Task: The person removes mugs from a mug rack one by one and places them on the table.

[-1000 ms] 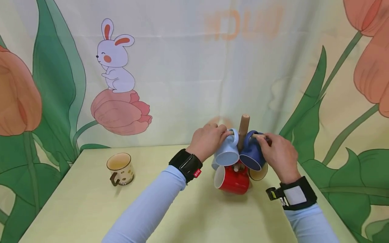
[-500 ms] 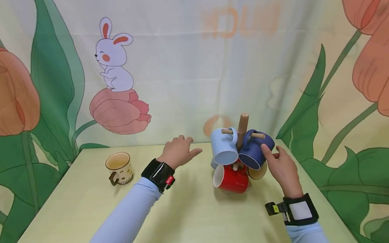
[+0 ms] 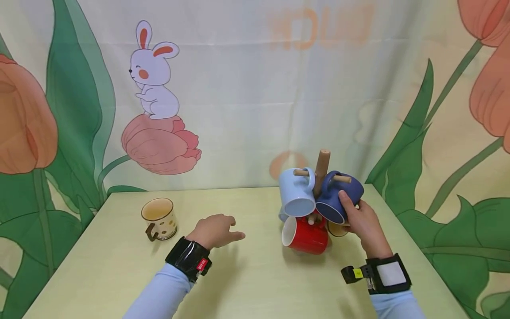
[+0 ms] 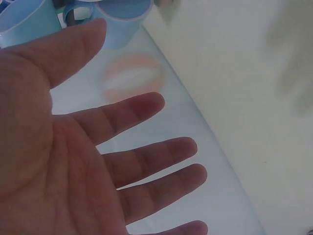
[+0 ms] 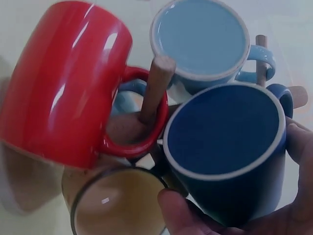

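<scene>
A wooden mug tree bears several mugs hung by their handles. On its upper pegs hang a light blue mug and a dark blue mug; a red mug hangs lower. My right hand holds the dark blue mug's body, its handle still around the peg. In the right wrist view, the thumb and fingers lie around this mug. My left hand is held over the table, fingers spread and holding nothing; its palm faces the left wrist camera.
A cream mug with a brown handle stands upright at the table's left. A cream mug hangs low on the mug tree, near the right hand's fingers. Behind the table hangs a printed curtain.
My left hand has left the light blue mug's peg and moved left and nearer. My right hand has gone from the dark blue mug's peg down to its body.
</scene>
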